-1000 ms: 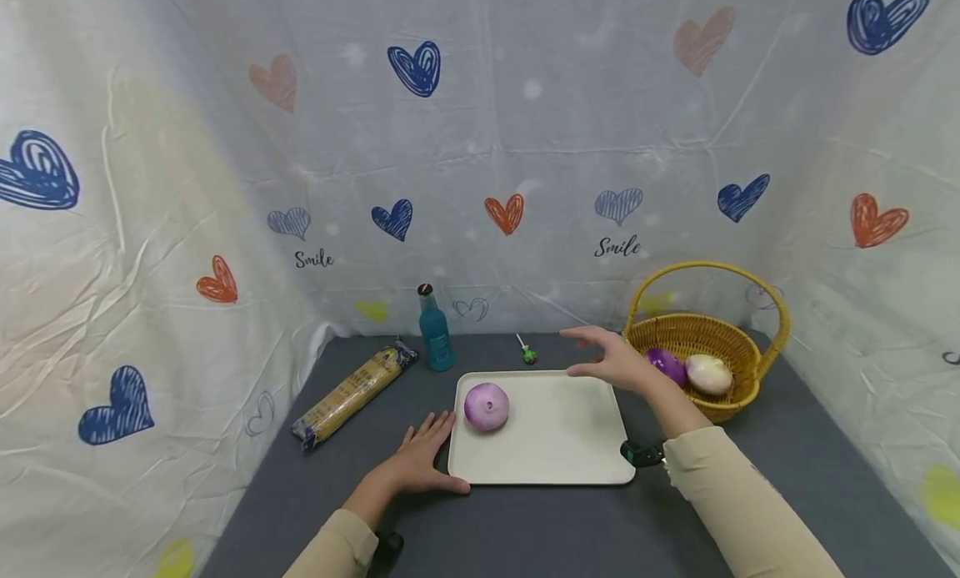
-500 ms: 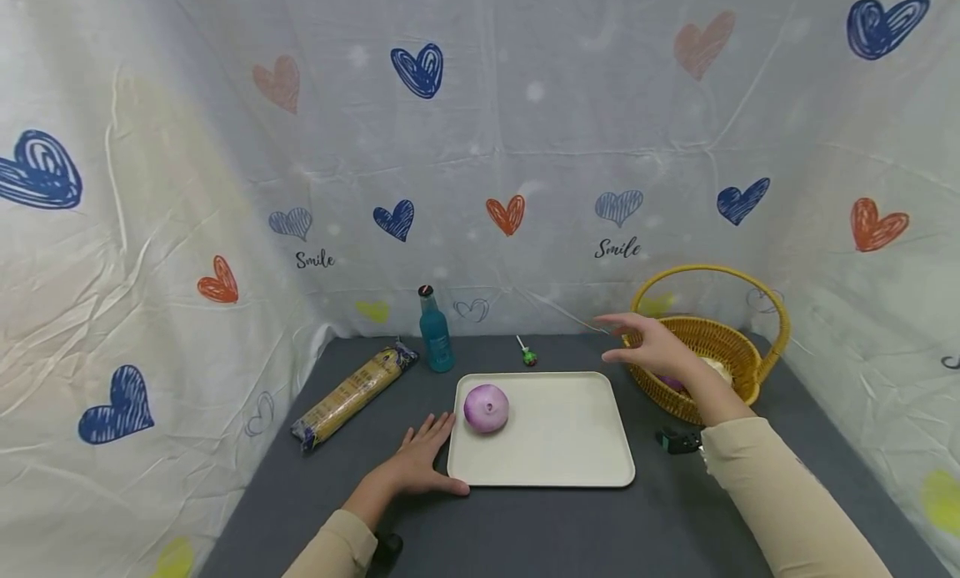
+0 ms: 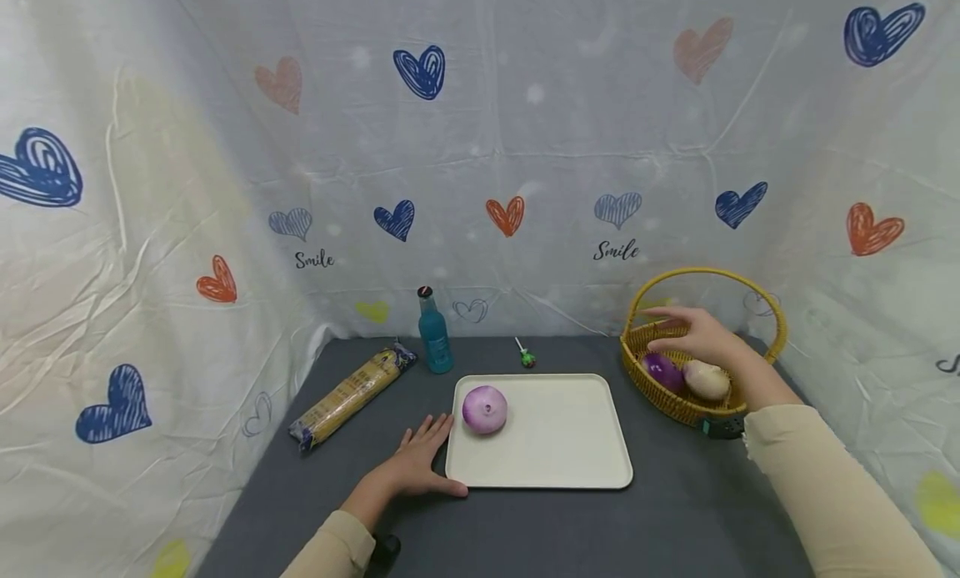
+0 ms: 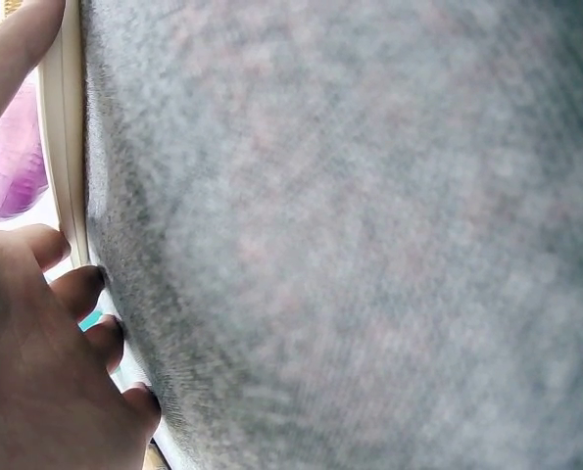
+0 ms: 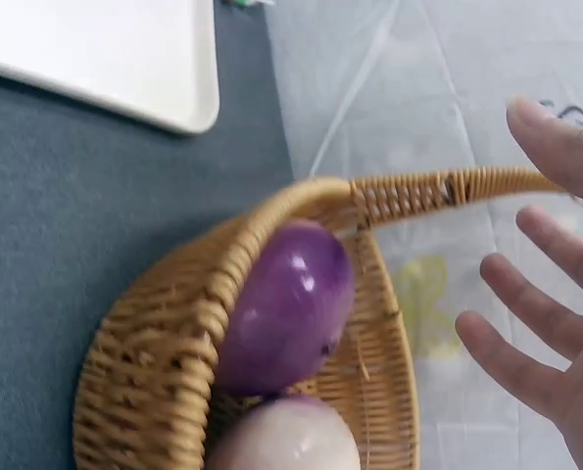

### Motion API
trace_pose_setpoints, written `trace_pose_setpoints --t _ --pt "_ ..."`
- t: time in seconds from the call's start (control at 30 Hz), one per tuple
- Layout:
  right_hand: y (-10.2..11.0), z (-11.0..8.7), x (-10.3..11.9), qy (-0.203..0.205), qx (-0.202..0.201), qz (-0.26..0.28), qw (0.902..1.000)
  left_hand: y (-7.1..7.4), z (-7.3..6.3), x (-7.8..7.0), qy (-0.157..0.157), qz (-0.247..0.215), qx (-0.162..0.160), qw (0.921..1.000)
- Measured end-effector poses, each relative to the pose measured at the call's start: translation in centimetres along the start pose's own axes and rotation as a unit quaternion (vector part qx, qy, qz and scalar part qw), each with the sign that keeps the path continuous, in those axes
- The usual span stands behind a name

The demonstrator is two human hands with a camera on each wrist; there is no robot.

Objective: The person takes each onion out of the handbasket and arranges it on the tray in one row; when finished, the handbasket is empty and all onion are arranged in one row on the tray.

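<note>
A purple onion (image 3: 484, 410) sits on the left part of the cream tray (image 3: 555, 444). My left hand (image 3: 417, 465) rests with spread fingers at the tray's left edge and front-left corner; the left wrist view shows thumb and fingertips touching the rim. Over the wicker basket (image 3: 667, 403) hovers my right hand (image 3: 701, 338), fingers apart and holding nothing. Inside the basket lie a dark purple onion (image 5: 289, 308) and a pale, whitish onion-like vegetable (image 3: 707, 380), side by side. The right wrist view shows the hand above them, near the basket's handle (image 5: 448, 189).
Left of the tray lies a long packet of noodles (image 3: 354, 394). A blue bottle (image 3: 435, 336) stands upright behind it. A green lollipop (image 3: 528, 358) lies beyond the tray's back edge. A curtain printed with hearts hangs behind the grey table (image 3: 525, 532).
My right hand has moved right, from above the tray's back-right corner to over the basket, its fingers still apart. My left hand and the onion on the tray stay put.
</note>
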State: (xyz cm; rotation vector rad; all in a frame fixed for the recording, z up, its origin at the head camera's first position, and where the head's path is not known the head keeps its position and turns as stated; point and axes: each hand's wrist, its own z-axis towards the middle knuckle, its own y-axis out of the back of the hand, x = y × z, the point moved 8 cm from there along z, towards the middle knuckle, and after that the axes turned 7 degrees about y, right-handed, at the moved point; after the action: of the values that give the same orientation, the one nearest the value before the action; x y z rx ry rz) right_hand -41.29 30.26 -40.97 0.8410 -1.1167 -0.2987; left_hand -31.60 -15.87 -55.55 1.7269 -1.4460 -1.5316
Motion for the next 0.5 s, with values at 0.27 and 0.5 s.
trace_pose_setpoints --t 0.27,0.5 --pt "1.5 -1.0 -1.8 -0.01 0.021 0.03 0.9993 0.0 -0.2 0.1 -0.003 -0.014 0.004 0.9999" --pt "1.5 -1.7 -4.1 -0.056 0.055 0.021 0.9967 -0.1 0.1 0.2 0.006 0.008 0.003 0.9999"
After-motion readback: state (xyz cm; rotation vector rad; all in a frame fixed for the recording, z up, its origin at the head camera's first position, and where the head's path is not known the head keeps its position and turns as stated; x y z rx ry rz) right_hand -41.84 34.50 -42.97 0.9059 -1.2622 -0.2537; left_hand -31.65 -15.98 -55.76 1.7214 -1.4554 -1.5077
